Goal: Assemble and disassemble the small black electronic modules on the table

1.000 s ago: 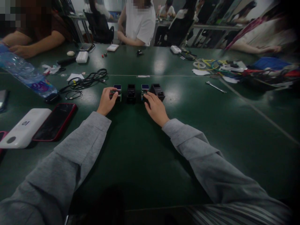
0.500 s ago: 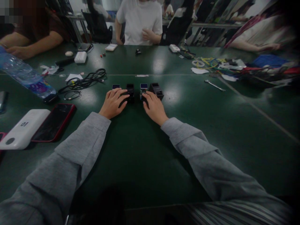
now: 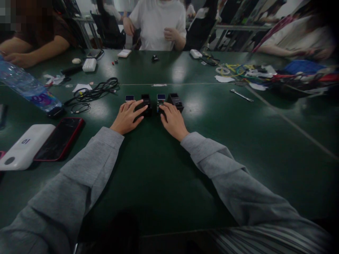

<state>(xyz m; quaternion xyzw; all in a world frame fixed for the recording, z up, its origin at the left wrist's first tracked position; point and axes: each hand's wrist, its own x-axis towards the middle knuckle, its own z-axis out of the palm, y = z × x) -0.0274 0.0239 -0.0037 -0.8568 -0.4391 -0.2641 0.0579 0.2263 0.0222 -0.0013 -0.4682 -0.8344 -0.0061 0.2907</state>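
Right now my left hand (image 3: 126,117) is spread wide, its fingers reaching over the leftmost circuit board with a small screen (image 3: 129,97) and up to the black housing (image 3: 145,97) beside it. My right hand (image 3: 174,121) is bent more narrowly over the second screened circuit board (image 3: 161,97); I cannot tell whether it grips it. Just right of that sits an angular black case (image 3: 174,99), ending the row on the green table (image 3: 148,176). A black cable (image 3: 99,91) lies beyond my left hand, a metal wrench (image 3: 241,95) well off to the right.
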